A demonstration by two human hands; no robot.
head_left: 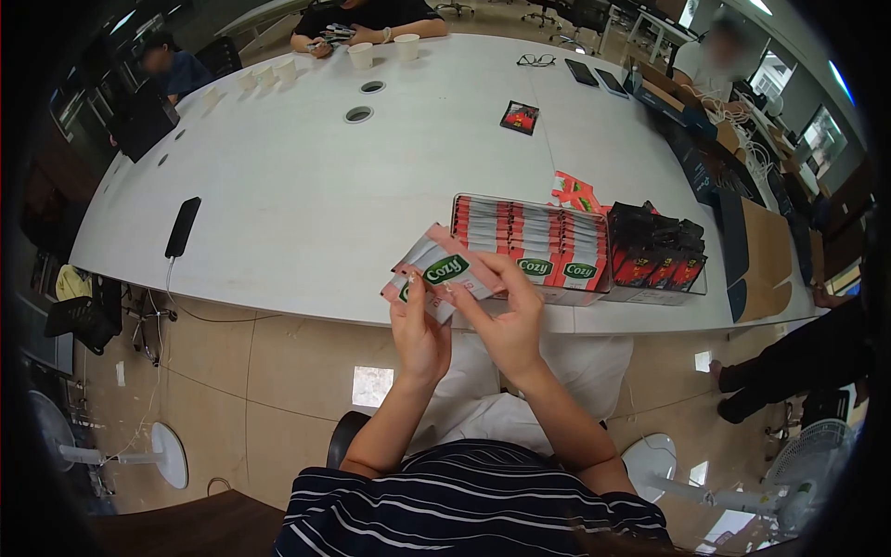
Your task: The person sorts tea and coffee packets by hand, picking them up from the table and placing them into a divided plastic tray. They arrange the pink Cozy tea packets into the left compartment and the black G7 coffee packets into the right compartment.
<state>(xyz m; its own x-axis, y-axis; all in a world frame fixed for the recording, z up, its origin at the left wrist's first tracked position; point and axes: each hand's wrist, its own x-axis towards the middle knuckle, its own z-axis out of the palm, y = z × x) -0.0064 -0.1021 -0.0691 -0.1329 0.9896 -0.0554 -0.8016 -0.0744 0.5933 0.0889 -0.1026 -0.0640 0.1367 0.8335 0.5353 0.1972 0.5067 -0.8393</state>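
Note:
Both hands hold Cozy sachets point(447, 267), pink and silver with a green logo, above the table's near edge. At least two overlap, one showing part of a second logo at the left. My left hand point(422, 336) pinches their lower left side, thumb on the front. On the right side, my right hand point(510, 323) grips them between thumb and fingers. Just beyond the right hand stands a clear container point(568, 297) with rows of upright red and silver sachets point(534, 243). Beside it, black and red packets point(654, 246) fill another container point(657, 296).
On the white table point(278, 176) lie a black packet point(520, 118), loose red sachets point(577, 191), a cabled phone point(184, 227), glasses point(535, 60) and paper cups point(360, 57). Open cardboard boxes point(756, 246) line the right edge. Other people sit around the table.

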